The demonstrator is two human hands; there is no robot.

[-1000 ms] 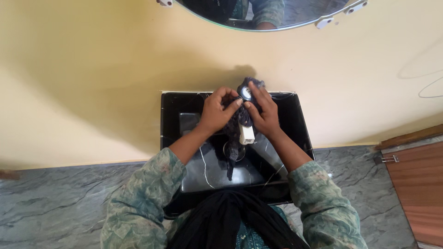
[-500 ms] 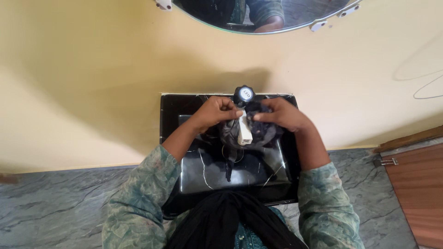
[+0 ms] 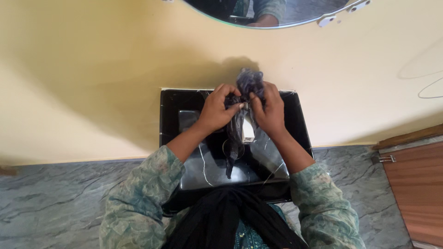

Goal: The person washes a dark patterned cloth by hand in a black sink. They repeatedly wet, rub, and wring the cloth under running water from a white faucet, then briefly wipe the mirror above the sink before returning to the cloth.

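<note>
A black marble-patterned wash basin is fixed to the yellow wall. Over it, my left hand and my right hand both grip a dark grey cloth, bunched over the tap's knob, which is hidden under it. A strip of the cloth hangs down into the bowl. The white tap spout sticks out below my hands.
A round mirror hangs on the wall above. A grey stone floor lies below the basin. A wooden door stands at the right edge. My patterned green sleeves and a black scarf fill the bottom.
Half a second ago the cloth lay lower around the spout and the black knob showed. Now both hands have lifted the cloth up over the knob again.
</note>
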